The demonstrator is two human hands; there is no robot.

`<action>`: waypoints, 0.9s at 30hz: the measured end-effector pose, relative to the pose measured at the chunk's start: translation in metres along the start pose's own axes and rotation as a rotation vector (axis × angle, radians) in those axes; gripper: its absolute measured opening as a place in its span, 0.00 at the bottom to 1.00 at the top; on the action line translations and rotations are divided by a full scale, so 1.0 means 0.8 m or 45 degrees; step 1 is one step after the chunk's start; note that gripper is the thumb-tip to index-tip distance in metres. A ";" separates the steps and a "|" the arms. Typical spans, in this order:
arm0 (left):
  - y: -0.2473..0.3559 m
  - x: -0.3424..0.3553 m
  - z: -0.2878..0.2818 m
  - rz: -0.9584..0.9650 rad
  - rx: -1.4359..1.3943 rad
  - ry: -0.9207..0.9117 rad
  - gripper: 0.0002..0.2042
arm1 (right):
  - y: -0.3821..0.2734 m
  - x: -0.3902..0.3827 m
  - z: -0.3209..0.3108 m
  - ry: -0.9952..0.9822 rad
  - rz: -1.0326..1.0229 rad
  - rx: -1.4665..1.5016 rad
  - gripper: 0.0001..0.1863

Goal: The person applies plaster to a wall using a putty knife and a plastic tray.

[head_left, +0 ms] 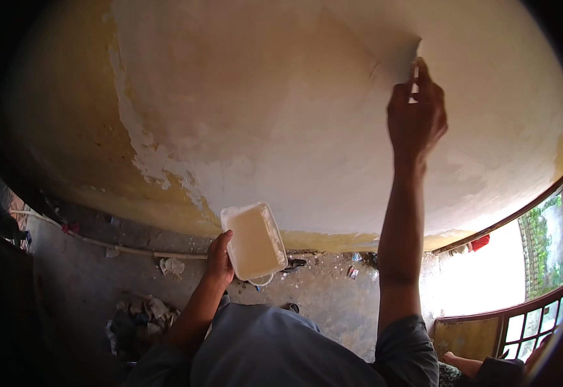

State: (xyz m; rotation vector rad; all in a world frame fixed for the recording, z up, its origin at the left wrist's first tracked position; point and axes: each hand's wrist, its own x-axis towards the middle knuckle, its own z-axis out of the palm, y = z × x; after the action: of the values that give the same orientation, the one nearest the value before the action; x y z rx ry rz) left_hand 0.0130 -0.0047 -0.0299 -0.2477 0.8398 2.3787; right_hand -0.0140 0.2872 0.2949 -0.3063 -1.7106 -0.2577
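Wall: a broad plastered wall (281, 97) fills most of the view, pale and freshly skimmed in the middle, with old yellow paint flaking away at the left and along the bottom.
Floor: a rough concrete floor (333, 297) lies below, strewn with rags, scraps and a thin pipe along the wall's foot.
Doorway: bright daylight comes through a gate with bars (526, 322) at the lower right; someone else's foot shows near it.
Tub: a shallow rectangular white tub (254, 240) of creamy filler is held level near the waist, just off the wall. It looks light and slightly flexible, likely to slop if tipped; best held under the base with a thumb on the rim.
Blade: a thin flat scraper blade (403, 59) lies pressed against the wall high up; it seems stiff and light.
Right hand: the right hand (415, 116) is raised, fingers pinched closed on the blade.
Left hand: the left hand (219, 259) is curled around the tub's edge.
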 end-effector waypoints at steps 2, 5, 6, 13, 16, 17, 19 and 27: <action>-0.003 0.004 0.002 -0.013 -0.008 -0.002 0.22 | -0.046 -0.052 0.024 0.044 -0.241 -0.112 0.14; -0.003 0.002 -0.007 -0.010 0.010 0.043 0.21 | -0.095 -0.162 0.041 -0.191 -0.688 -0.091 0.19; -0.005 0.006 -0.010 -0.023 -0.001 0.033 0.20 | -0.094 -0.177 0.034 -0.256 -0.688 0.061 0.20; -0.020 0.012 -0.025 -0.050 -0.068 0.072 0.19 | -0.041 -0.242 -0.029 -1.013 0.937 0.830 0.24; -0.024 0.015 -0.025 -0.040 -0.028 0.092 0.19 | -0.030 -0.316 -0.017 -0.651 1.482 1.344 0.28; -0.022 0.016 -0.026 -0.035 -0.025 0.089 0.19 | -0.035 -0.320 -0.023 -0.721 1.673 1.402 0.29; -0.020 0.015 -0.029 -0.052 -0.030 0.088 0.20 | -0.044 -0.321 -0.023 -0.787 1.864 1.463 0.30; -0.011 0.011 -0.019 -0.009 -0.036 0.065 0.24 | -0.077 -0.123 0.047 -0.603 1.040 0.781 0.21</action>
State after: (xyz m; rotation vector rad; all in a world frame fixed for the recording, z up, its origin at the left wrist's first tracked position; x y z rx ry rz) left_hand 0.0105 -0.0044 -0.0496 -0.3236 0.8284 2.3879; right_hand -0.0557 0.2363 0.1916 -0.6008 -1.8702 0.9866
